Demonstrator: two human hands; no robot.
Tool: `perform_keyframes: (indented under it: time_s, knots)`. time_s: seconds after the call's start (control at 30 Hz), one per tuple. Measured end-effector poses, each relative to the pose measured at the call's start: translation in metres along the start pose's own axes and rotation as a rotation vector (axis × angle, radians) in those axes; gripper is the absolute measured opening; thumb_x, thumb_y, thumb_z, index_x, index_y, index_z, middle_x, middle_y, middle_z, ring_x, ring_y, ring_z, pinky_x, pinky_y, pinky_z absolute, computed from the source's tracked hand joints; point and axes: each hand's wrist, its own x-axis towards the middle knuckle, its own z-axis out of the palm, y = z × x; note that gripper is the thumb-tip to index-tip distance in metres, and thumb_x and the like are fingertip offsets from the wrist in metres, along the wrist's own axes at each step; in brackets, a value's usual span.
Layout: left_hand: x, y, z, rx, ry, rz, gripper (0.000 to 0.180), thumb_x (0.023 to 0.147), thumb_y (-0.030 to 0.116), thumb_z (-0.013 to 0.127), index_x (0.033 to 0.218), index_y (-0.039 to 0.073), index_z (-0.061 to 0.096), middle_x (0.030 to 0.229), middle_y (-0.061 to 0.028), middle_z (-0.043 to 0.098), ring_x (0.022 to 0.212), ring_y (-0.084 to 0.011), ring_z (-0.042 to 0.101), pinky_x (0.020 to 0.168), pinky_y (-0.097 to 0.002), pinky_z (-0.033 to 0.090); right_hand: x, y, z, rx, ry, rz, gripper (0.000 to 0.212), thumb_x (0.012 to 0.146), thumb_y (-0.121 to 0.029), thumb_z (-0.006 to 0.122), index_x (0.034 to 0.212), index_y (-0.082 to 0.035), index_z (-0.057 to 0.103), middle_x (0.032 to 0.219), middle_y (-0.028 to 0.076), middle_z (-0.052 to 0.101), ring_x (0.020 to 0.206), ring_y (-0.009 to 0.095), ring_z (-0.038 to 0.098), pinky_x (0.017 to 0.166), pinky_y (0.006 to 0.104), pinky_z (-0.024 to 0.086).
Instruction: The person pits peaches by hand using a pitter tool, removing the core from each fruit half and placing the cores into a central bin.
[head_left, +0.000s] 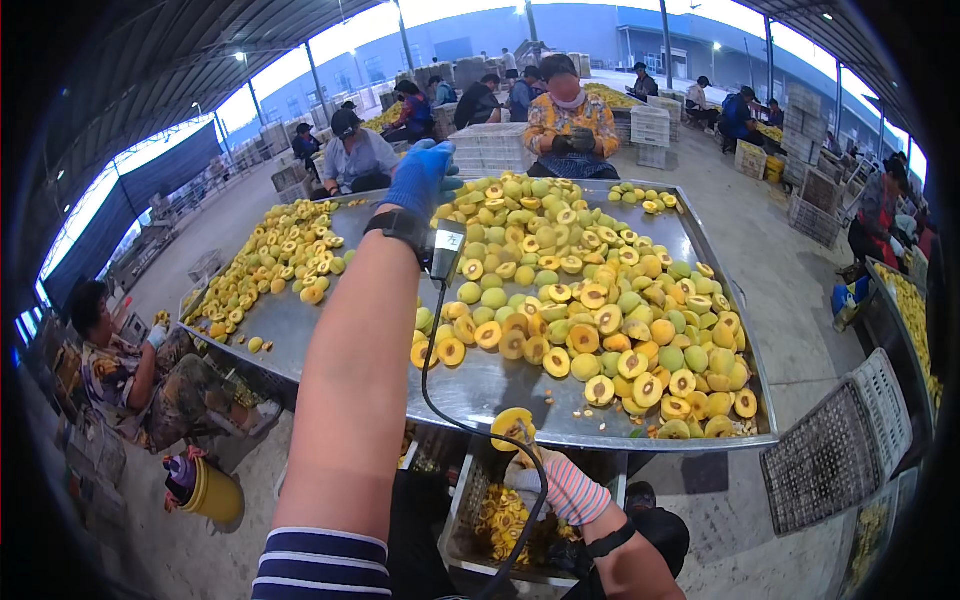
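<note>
My left hand (418, 182), in a blue glove, reaches out over the far part of a metal table (470, 392). Its fingers look apart beside the heaped yellow peaches (540, 222), with nothing visible in them. A dark strap with a small cabled device (446, 250) circles that wrist. My right hand (558, 485), in a pale glove with a striped cuff, is low at the table's near edge. It is closed on a peach half (514, 427), cut face showing. Part of its grip is hidden. Many peaches on the table are halved, with brown centres; others are whole and greenish.
Below my right hand stands a crate (455, 535) with yellow scraps. Two people (572, 125) (355, 150) work across the table; another person (135, 365) sits at left by a yellow bucket (212, 497). Plastic crates (825, 470) stand at right. A black cable (428, 350) crosses the table's front.
</note>
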Motion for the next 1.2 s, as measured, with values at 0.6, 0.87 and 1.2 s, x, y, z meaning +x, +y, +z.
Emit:
perform_keyframes:
  time_s: [0.6,0.87,1.2]
  knots:
    - [-0.106,-0.067,0.046,-0.314,-0.445,-0.064,0.048,0.099,0.040,0.044,0.138,0.011,0.043,0.117,-0.0158,0.061,0.101,-0.0271,0.062,0.083,-0.0387,0.051,-0.035,-0.017,-0.006,0.008,0.225,-0.236,0.015,0.084,-0.022,0.065,0.085,-0.007,0.060,0.058,0.001,0.053,0.047,0.012,0.051,0.044,0.0263,0.039]
    - [-0.260,-0.149,0.072,0.030,-0.666,0.321,0.032,0.094,0.017,0.057,0.120,0.000,0.058,0.105,-0.0121,0.066,0.094,-0.0211,0.064,0.087,-0.0341,0.050,-0.028,-0.025,-0.010,-0.027,0.250,-0.233,0.024,0.084,-0.021,0.065,0.067,-0.008,0.054,0.052,0.002,0.050,0.041,0.012,0.044,0.041,0.0278,0.034]
    - [-0.285,-0.184,0.046,-0.170,-0.541,-0.068,0.032,0.097,0.023,0.054,0.097,-0.005,0.067,0.089,-0.0087,0.068,0.084,-0.0135,0.062,0.079,-0.0291,0.050,0.017,0.030,0.009,-0.510,0.456,-0.223,0.021,0.081,-0.012,0.069,0.090,-0.002,0.053,0.055,0.003,0.051,0.040,0.015,0.049,0.038,0.0291,0.039]
